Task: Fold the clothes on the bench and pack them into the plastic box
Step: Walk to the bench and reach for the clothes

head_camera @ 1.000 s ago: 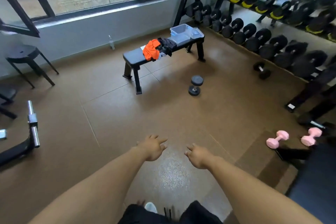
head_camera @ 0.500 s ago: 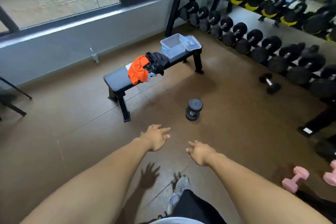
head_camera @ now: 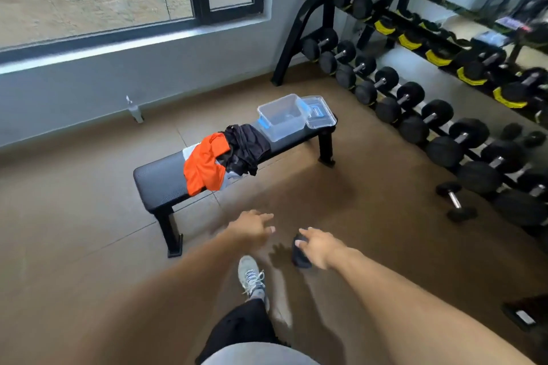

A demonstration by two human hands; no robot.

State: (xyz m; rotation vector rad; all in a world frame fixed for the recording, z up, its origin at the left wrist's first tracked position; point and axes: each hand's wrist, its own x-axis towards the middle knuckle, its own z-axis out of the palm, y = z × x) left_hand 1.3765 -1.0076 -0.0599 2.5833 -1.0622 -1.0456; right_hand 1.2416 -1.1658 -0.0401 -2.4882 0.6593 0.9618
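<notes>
Compared with the earlier frames, the bench [head_camera: 166, 184] is now seen much nearer and larger, and one foot in a grey shoe [head_camera: 250, 277] is placed forward on the floor, so the person is judged to be walking toward it. On the bench the clothes are left unfolded in one heap: an orange garment [head_camera: 204, 164] hangs partly over the near edge, a black garment [head_camera: 246, 147] lies touching it on the side of the box, and a little white cloth [head_camera: 189, 151] is seen under them. The plastic box [head_camera: 283, 117] stands open at the far end of the bench, just beside the heap, and its lid [head_camera: 320, 112] lies next to it. The left hand [head_camera: 252, 228] and the right hand [head_camera: 318, 246] are held out in front, well apart from the clothes, with the fingers spread loosely and nothing held in them. A small dumbbell [head_camera: 299, 255] on the floor is partly hidden behind the right hand. From this it is judged that folding is not yet begun and the clothes must first be reached. A rack of dumbbells [head_camera: 415, 104] stands along the wall.
</notes>
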